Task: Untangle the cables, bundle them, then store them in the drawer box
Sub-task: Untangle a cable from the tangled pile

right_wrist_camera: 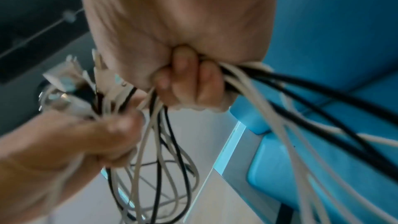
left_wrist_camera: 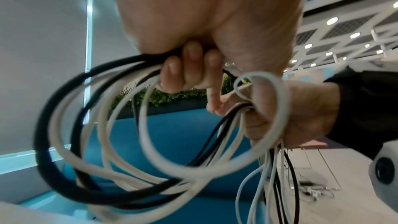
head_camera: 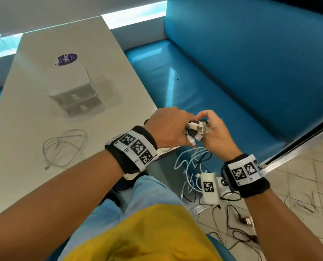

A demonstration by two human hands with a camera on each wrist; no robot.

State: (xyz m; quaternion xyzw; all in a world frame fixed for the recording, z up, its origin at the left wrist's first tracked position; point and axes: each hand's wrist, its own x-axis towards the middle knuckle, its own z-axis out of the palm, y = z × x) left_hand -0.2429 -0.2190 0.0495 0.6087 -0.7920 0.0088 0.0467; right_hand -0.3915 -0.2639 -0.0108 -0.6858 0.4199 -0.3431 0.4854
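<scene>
Just off the table's near right corner, my left hand (head_camera: 171, 127) and right hand (head_camera: 212, 127) meet and both grip one bunch of white and black cables (head_camera: 193, 162). The plug ends (head_camera: 197, 128) stick out between the two hands, and the loops hang below them. In the left wrist view my left hand (left_wrist_camera: 190, 67) curls round the looped cables (left_wrist_camera: 129, 142). The right wrist view shows my right hand (right_wrist_camera: 187, 83) curled round the cables (right_wrist_camera: 301, 108), with the plug ends (right_wrist_camera: 69, 86) beside it. A separate white cable (head_camera: 64, 147) lies loose on the table. The white drawer box (head_camera: 76, 93) stands behind it with both drawers closed.
The white table (head_camera: 25, 185) fills the left side, with a purple sticker (head_camera: 67, 59) at its far end. A blue bench (head_camera: 232, 81) runs along the right. More black cables (head_camera: 238, 228) lie on the tiled floor at lower right. My knees are under the table's edge.
</scene>
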